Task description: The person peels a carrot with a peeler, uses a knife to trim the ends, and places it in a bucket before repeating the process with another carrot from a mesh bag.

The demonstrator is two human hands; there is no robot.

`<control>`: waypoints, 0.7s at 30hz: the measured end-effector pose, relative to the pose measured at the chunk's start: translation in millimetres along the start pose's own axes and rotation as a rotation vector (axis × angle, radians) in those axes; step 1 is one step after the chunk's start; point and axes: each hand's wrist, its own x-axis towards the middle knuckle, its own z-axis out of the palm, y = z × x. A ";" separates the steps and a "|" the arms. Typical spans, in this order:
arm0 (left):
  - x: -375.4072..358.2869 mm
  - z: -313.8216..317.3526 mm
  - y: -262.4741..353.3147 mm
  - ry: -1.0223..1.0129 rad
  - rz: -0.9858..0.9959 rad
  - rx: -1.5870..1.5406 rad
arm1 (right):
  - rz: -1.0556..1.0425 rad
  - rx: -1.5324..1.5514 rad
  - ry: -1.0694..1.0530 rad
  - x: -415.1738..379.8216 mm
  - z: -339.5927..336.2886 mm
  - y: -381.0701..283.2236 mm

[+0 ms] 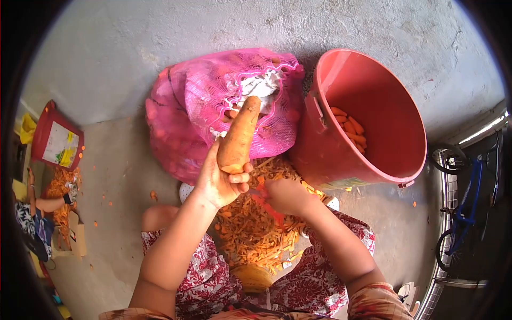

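My left hand grips a large unpeeled carrot, its narrow end pointing up and its cut thick end at my fingers. To its right, my right hand is closed around a red tool, partly hidden by the fingers and blurred. Beneath both hands a heap of orange peelings covers the floor between my legs. Just beyond the carrot lies a pink mesh sack with carrots and white cloth-like material at its opening.
A large red bin with carrots inside leans at the right. Far left, another person is beside a red tub and more peelings. A blue bicycle stands far right. The grey wall runs behind.
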 end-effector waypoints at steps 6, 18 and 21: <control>3.7 -7.2 -1.8 -0.100 -0.114 -0.032 | 0.037 0.098 0.201 10.6 -19.4 11.8; 8.3 -9.2 -2.2 0.141 0.097 0.213 | 0.108 0.460 0.974 18.7 -52.3 5.9; 8.7 -9.9 -3.7 0.183 0.107 0.271 | -0.030 0.859 1.320 18.5 -56.0 5.1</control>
